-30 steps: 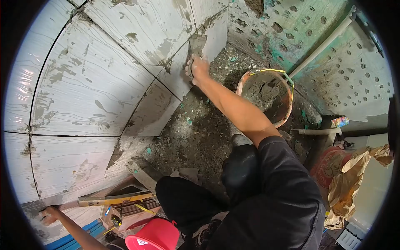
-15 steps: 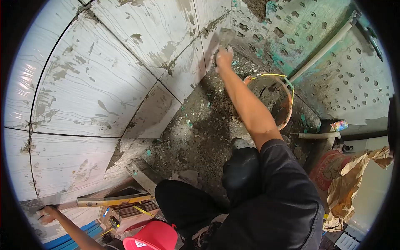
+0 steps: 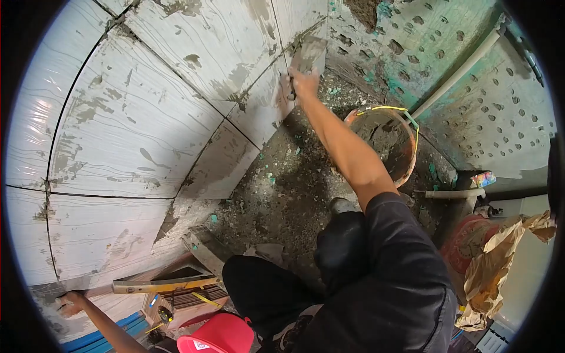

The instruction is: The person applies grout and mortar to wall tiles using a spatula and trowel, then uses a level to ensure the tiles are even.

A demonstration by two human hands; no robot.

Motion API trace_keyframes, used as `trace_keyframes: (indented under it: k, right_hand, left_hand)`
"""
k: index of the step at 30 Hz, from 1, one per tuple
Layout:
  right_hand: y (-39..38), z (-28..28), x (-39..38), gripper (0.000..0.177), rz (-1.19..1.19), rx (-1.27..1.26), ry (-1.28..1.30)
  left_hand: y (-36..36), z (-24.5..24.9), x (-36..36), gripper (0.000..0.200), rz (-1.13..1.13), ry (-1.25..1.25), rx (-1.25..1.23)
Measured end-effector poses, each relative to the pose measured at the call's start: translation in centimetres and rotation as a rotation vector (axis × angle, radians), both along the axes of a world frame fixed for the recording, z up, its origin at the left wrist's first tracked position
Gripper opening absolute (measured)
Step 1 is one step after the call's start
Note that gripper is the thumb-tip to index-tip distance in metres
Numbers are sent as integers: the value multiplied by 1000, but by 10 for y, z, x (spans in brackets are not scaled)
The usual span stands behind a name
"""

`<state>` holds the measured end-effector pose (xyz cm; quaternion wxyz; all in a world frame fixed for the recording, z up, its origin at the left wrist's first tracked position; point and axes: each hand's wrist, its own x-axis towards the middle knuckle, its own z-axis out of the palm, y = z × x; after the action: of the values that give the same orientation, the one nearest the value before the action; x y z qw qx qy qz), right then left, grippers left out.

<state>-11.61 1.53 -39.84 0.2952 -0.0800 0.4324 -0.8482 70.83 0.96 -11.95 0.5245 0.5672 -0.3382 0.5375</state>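
My right hand (image 3: 305, 85) is closed around a flat-bladed scraper (image 3: 309, 53). Its grey blade lies against the narrow white tile (image 3: 259, 106) at the wall corner, near the joint with the tile above. Fingers partly hide the handle. Grey mortar smears (image 3: 239, 75) mark the wall tiles around it. To the right of my forearm stands a round bucket (image 3: 410, 154) with grey mortar inside and a yellow-green rim strip. My left hand is out of sight.
A co-worker's red cap (image 3: 219, 334) and hand (image 3: 72, 303) are at the lower left. A yellow level (image 3: 159, 286) lies nearby. Rubble covers the floor (image 3: 276, 176). On the right are a pitted green wall (image 3: 488, 112), a pipe (image 3: 456, 76) and a torn paper bag (image 3: 491, 265).
My right hand has moved slightly left and down with the scraper, whose blade now lies over the tile near the corner. The co-worker's hand stays in about the same place.
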Motion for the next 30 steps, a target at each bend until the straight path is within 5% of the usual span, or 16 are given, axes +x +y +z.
trace_keyframes:
  k: [8,11,14,18,23,26,30]
  right_hand:
    - [-103,-63,-50,45,-350,-35,127]
    - [-64,-3,-24,45,-183,39,-72]
    - [-66,-3,-33,48,-122,98,-39]
    - [-84,-28,-48,13,-72,255,155]
    - [-72,-17,-40,11,-83,223,246]
    - [-114,-79,-70,22,-268,355,462]
    - [-71,-31,-46,57,-273,533,653]
  left_hand:
    - [3,3,-6,80,-45,16,-40]
    - [10,3,-28,81,-107,46,-4]
    - [4,2,2,82,-97,93,16]
    - [1,0,34,82,-73,63,81]
    - [-16,1,82,80,19,57,73]
    - [-3,3,49,79,-45,56,78]
    - [-10,5,51,76,26,3,27]
